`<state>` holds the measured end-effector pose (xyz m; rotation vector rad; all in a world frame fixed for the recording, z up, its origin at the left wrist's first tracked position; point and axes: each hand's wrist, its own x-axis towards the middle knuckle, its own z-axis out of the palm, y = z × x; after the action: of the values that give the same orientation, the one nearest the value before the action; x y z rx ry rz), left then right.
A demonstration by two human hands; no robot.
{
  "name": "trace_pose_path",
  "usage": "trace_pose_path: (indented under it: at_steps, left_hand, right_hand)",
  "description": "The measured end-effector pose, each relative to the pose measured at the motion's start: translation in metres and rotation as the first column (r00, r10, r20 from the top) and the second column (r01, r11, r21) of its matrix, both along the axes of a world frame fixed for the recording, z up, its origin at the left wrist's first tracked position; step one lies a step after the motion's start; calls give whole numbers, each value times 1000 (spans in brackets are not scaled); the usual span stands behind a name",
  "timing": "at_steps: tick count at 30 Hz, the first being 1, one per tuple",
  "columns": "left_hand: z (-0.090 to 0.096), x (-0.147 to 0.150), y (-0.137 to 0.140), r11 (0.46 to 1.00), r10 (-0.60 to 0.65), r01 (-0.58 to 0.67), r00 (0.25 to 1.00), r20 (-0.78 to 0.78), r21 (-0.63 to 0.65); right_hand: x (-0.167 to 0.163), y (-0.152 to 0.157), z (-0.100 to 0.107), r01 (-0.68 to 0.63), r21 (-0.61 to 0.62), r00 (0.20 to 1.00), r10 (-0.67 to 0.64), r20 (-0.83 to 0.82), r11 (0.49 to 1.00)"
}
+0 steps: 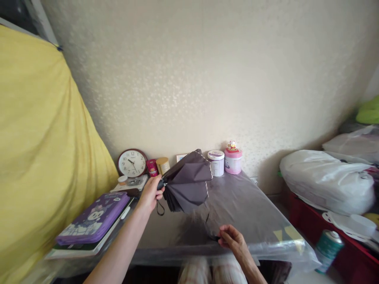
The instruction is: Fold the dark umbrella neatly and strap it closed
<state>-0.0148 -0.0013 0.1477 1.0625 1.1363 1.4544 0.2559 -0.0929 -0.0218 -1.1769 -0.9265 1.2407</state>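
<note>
A: Where is the umbrella [187,182] held?

B: Above the table [263,223], by its black handle [160,184] — the left hand [152,193] is wrapped round it. A dark strap [214,238] is pinched, it seems, between the fingertips of the right hand [233,239], low over the table's near part.

A: How is it likely to handle?

B: Lightly, most likely. The canopy [189,193] is loosely gathered, so soft, sliding folds are to be expected; hidden ribs could be bent if squeezed. It is best gripped by the stiff handle.

A: And the surroundings?

B: The table is covered with a glossy sheet [245,199], probably slippery. It is backed by a patterned wall [192,79], near which a clock [132,163] is stood. A yellow cloth [35,138] is hung at the left — bags [325,179] are piled at the right.
</note>
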Motion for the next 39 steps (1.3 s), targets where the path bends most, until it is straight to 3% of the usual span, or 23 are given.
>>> trace_pose_path:
  at_steps: [2,4,6,7,9,10,11,13,16,21,24,27,31,35,37,39]
  left_hand:
    - [-1,1,-2,974,193,-153,948,-253,167]
    - [-1,2,-5,893,397,-181,748,-532,412]
    - [-3,4,-9,814,515,-13,477,-712,580]
    - [-5,5,-10,793,536,93,362,-763,602]
    - [-11,7,-12,786,532,248,197,-824,567]
    - [-16,7,-11,789,524,285,148,-839,544]
    - [-22,7,-10,794,521,292,125,-845,533]
    - [-32,6,-5,805,515,253,153,-844,537]
    - [-42,2,2,845,467,139,283,-838,517]
    - [-37,-2,2,904,395,-87,542,-742,418]
    - [-34,1,0,915,370,-94,587,-720,393]
    - [-34,10,-4,885,394,2,527,-753,465]
    - [-33,26,-20,798,464,241,338,-819,552]
    - [-30,43,-47,683,509,559,97,-855,470]
    - [-29,52,-61,589,534,702,34,-845,401]
    - [-30,60,-73,552,524,762,-2,-852,338]
  right_hand:
    - [0,0,-2,2,-1,1000,-2,19,1000]
    - [-1,1,-3,1,-1,1000,-1,21,1000]
    - [-1,2,-5,-4,5,1000,4,2,1000]
    - [-1,2,-5,-6,6,1000,6,-13,1000]
    - [-1,3,-6,-7,3,999,8,-42,1000]
    - [-2,3,-6,-9,-1,999,9,-53,1000]
    - [-1,3,-7,-10,-7,998,9,-62,1000]
    - [-1,3,-7,-14,-13,997,13,-74,1000]
    - [0,4,-7,-8,-23,996,6,-87,1000]
    - [-2,4,-2,-9,-55,992,2,-123,998]
    - [-7,2,4,-41,-69,986,29,-165,997]
    - [-15,4,15,-84,-43,973,72,-220,996]
    - [-27,18,38,-113,-35,933,94,-347,993]
    - [-38,41,54,-215,-72,836,145,-529,974]
    - [-43,52,54,-245,-96,775,136,-617,965]
    - [-47,60,51,-227,-108,719,91,-690,968]
